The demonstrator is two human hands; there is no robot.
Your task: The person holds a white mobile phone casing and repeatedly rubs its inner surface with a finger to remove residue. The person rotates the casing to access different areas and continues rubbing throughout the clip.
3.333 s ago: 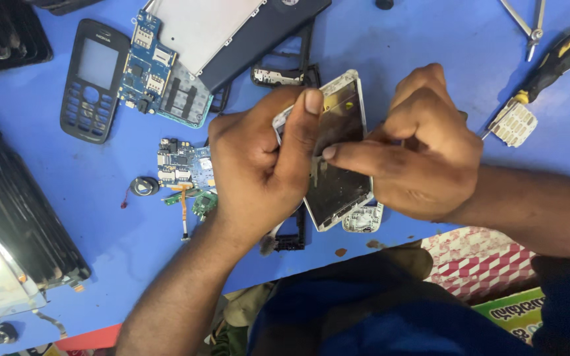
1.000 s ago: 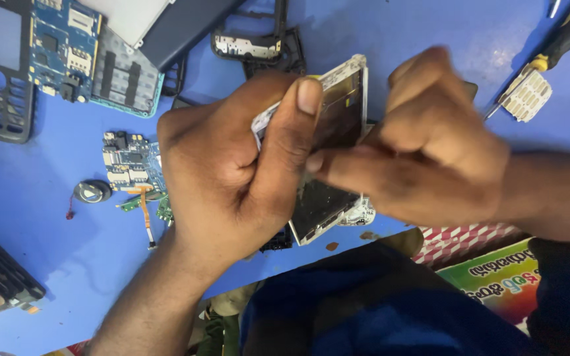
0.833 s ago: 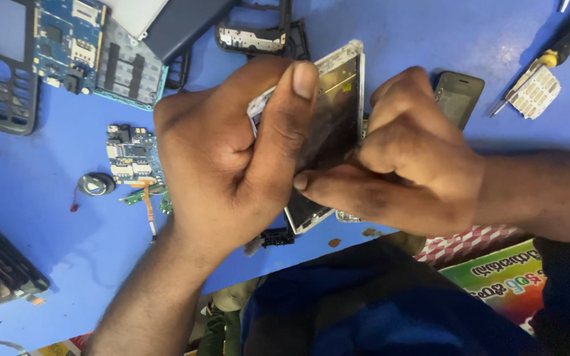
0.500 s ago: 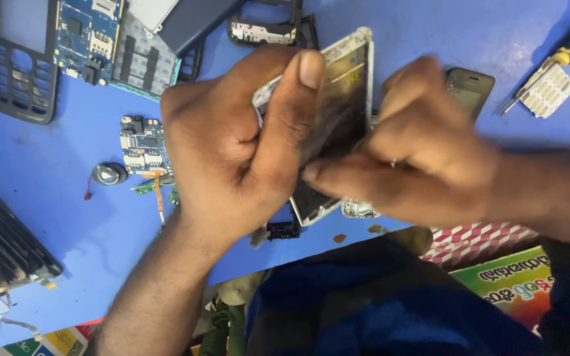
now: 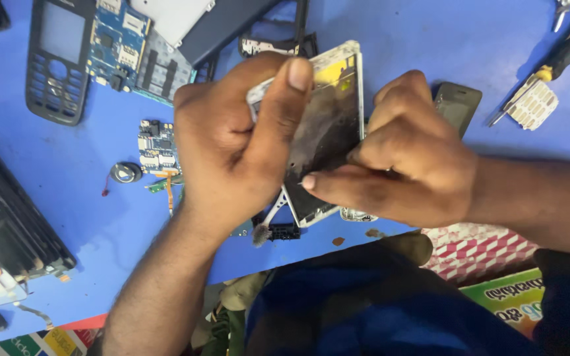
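Note:
My left hand [image 5: 232,142] grips a stripped phone frame [image 5: 328,125] with a dirty dark inside and a silver rim, thumb laid along its upper edge. A thin brush handle [image 5: 268,221] with a dark tuft sticks out below that fist. My right hand [image 5: 407,161] pinches the frame's lower right side, index finger pressed across its face. Both hands hover over a blue table [image 5: 67,191]. A small dark phone panel [image 5: 458,105] lies just behind my right hand.
A black keypad cover [image 5: 57,59], blue circuit boards [image 5: 117,39] [image 5: 158,146], a round speaker [image 5: 125,173] and a dark housing [image 5: 232,26] lie at the left and top. A screwdriver [image 5: 562,56] and white keypad piece [image 5: 533,104] sit top right. Black parts [image 5: 8,224] stack at the left edge.
My right hand slid down and right along the frame, uncovering the dark panel behind it. The view shifted slightly; my left hand keeps its grip.

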